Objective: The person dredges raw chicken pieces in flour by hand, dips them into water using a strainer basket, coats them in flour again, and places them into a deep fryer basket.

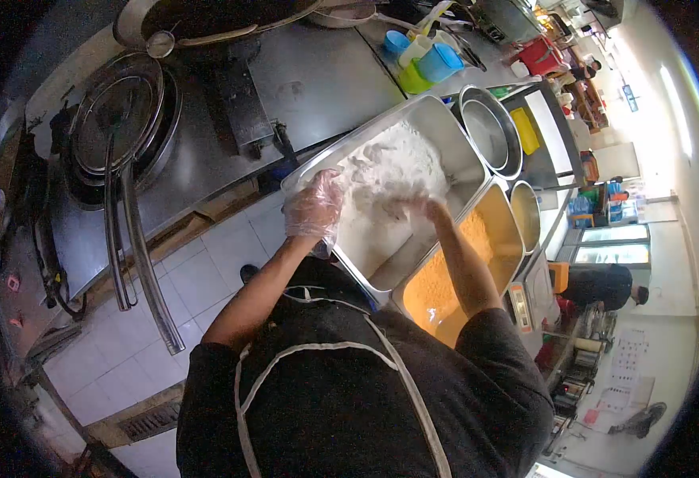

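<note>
A deep rectangular metal tray [463, 151] holds a heap of white powder [389, 163] that looks like flour. My left hand [315, 205], in a clear plastic glove, is at the tray's near left rim, its fingers curled over the edge. Inside the tray, my right hand [423, 205] reaches into the powder on the right side. Motion blur and powder hide its fingers. Beside this tray, under my right forearm, stands a second metal tray [512, 239] with orange crumbs [437, 279].
Round metal bowls [490, 131] stand beyond the trays, near a scale [520, 307]. Strainers [118, 119] with long handles lie on the steel counter [318, 76] at left. Coloured plastic jugs [439, 62] are at the back. Another person [604, 285] stands far right.
</note>
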Available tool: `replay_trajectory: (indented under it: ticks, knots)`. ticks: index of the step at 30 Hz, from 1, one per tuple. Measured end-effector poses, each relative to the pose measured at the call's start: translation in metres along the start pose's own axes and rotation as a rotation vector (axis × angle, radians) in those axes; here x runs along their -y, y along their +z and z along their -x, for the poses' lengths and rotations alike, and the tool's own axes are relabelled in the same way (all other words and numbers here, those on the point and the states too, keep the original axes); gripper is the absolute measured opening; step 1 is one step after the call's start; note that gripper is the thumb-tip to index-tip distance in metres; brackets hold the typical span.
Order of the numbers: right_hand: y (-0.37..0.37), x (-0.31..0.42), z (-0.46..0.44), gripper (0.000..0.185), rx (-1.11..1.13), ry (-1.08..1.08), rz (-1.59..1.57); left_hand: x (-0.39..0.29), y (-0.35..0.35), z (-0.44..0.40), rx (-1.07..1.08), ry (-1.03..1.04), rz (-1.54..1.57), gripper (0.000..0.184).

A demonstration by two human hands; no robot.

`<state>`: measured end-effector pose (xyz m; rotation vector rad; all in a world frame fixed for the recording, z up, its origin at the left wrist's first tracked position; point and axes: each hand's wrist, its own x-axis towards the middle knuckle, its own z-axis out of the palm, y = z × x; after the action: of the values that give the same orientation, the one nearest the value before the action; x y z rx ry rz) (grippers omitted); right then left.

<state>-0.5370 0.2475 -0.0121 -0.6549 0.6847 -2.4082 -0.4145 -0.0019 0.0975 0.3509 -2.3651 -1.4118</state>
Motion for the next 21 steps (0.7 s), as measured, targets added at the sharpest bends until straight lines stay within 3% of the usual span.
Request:
replay_trajectory:
  ticks: [1,4,6,8,10,14,16,17,18,19,20,21]
  knots:
    - [0.018,-0.015,0.007,0.035,-0.047,-0.238,-0.448,0.001,0.000,-0.001,0.003,-0.008,-0.027,0.024]
    - [0.045,-0.015,0.009,0.034,0.075,-1.352,-2.439,-0.001,-0.001,0.000,0.012,-0.020,-0.076,0.024]
    - [0.034,-0.011,0.016,0.035,0.151,-1.736,-3.104,0.001,-0.001,-0.002,0.005,-0.003,-0.074,0.024]
    - [-0.049,0.015,0.049,0.037,-0.805,-1.324,-3.405,0.002,-0.001,0.003,0.007,0.014,-0.069,0.024]
    - [-0.059,0.025,0.033,0.040,-1.318,-1.012,-3.423,-0.001,-0.003,0.000,0.067,-0.059,-0.033,0.024]
    - [-0.029,0.016,-0.006,0.067,-0.676,-0.083,-3.524,-0.007,-0.006,0.000,0.078,-0.092,-0.167,0.024]
    - [0.010,0.004,-0.026,0.074,-0.495,0.122,-3.487,0.000,0.002,0.000,0.007,-0.022,-0.056,0.024]
    - [0.039,-0.017,-0.044,0.075,0.016,-0.633,-3.616,-0.001,0.002,-0.001,0.006,-0.023,-0.061,0.024]
    - [0.055,-0.033,-0.050,0.076,0.575,-1.432,-3.458,-0.003,0.001,-0.001,-0.022,0.018,-0.029,0.024]
    - [0.047,-0.044,-0.036,0.064,0.564,-0.755,-3.622,-0.003,0.000,0.001,-0.047,0.061,0.002,0.024]
    - [0.030,-0.052,-0.026,0.064,0.573,-0.754,-3.628,0.000,0.001,0.001,-0.045,0.064,-0.005,0.024]
    - [-0.003,-0.053,-0.017,0.055,0.466,-0.195,-3.711,0.007,0.007,-0.001,-0.076,0.063,0.008,0.023]
